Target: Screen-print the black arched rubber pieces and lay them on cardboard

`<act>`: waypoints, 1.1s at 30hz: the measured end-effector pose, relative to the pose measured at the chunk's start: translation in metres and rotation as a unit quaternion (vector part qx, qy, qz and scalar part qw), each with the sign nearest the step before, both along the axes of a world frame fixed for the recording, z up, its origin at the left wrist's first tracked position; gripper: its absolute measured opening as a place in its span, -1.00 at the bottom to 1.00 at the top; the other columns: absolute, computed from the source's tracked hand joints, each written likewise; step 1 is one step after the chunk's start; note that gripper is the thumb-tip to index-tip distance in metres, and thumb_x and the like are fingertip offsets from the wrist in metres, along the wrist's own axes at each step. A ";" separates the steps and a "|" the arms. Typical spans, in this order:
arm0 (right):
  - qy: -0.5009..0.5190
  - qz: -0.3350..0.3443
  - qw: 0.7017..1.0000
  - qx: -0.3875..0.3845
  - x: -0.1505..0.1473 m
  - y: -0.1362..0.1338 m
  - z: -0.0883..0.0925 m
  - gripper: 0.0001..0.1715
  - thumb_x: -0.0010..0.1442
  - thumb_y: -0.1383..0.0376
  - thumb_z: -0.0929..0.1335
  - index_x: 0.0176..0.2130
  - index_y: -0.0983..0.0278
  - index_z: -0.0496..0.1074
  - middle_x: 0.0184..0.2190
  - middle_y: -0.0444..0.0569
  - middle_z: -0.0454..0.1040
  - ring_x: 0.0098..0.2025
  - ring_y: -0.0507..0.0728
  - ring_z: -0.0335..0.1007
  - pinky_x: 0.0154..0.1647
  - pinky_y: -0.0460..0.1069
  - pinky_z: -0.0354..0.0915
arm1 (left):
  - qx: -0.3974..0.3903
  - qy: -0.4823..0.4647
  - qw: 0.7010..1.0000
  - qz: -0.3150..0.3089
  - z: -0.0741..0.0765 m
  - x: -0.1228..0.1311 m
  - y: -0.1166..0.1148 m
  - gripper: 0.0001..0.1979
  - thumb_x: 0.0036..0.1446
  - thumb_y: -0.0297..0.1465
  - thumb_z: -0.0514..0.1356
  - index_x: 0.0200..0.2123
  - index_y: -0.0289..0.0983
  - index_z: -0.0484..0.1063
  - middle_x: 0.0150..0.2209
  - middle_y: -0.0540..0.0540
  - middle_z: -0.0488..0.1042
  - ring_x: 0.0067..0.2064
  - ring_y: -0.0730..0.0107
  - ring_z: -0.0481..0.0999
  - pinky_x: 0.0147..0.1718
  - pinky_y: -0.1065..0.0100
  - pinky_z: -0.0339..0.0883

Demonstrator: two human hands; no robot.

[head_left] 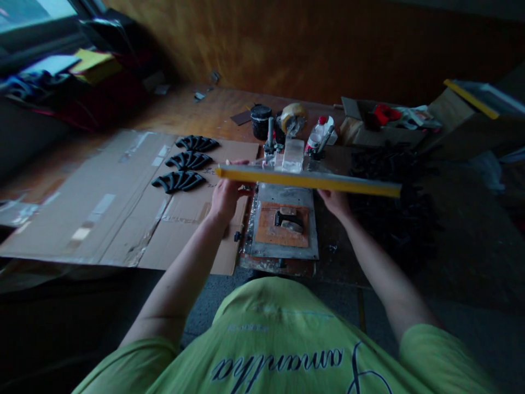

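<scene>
A screen-printing frame (311, 180) with a yellow edge is seen nearly edge-on, raised above the metal base plate (262, 249). My left hand (226, 196) grips it near its left end, with fingers showing above and below the edge. My right hand (334, 201) is closed on it right of the middle, its fingers partly hidden by the frame. Below, on a brown board (266, 224) fixed to the plate, sits one black curved plastic part (292, 220). Behind the frame stand two upright clamp screws (270, 131), partly covered.
Three rows of black parts (184, 160) lie on flattened cardboard (98, 208) at left. A dark heap of similar parts (389, 219) lies at right. Behind are a black tub (260, 121), a tape roll (293, 117), a red-capped bottle (318, 134) and an open carton (365, 131).
</scene>
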State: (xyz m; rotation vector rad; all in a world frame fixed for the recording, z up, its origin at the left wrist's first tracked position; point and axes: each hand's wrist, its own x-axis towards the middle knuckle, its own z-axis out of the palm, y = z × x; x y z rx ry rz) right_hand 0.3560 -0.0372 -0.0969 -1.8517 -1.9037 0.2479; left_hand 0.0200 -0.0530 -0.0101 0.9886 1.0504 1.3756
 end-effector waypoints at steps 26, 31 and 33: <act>-0.294 -0.050 0.891 -0.342 0.118 -0.101 -0.042 -0.57 0.27 0.44 0.25 0.00 0.13 0.55 0.01 0.18 0.48 0.08 0.30 0.38 -0.06 0.12 0.28 | -0.413 0.386 0.823 0.054 -0.203 -0.134 -0.048 -0.47 0.24 0.00 0.06 -0.08 -0.39 0.41 -0.45 -0.22 0.51 -0.51 0.15 0.57 -0.58 0.24 0.46; -0.251 -0.027 0.939 -0.233 0.093 -0.094 -0.049 -0.61 0.35 0.26 0.25 0.10 0.18 0.48 0.01 0.12 0.50 0.00 0.22 0.42 -0.09 0.05 0.30 | -0.408 0.500 0.763 -0.048 -0.209 -0.137 -0.041 -0.28 0.23 0.11 -0.07 -0.12 -0.44 0.50 -0.48 -0.35 0.53 -0.52 -0.01 0.57 -0.58 0.19 0.43; -0.209 0.009 0.965 -0.156 0.054 -0.084 -0.042 -0.58 0.37 0.21 0.24 0.13 0.24 0.45 -0.01 0.14 0.51 -0.03 0.22 0.42 -0.08 0.05 0.30 | -0.416 0.536 0.729 -0.097 -0.198 -0.137 -0.032 -0.21 0.23 0.15 -0.14 -0.20 -0.45 0.53 -0.56 -0.34 0.49 -0.54 0.00 0.55 -0.58 0.20 0.41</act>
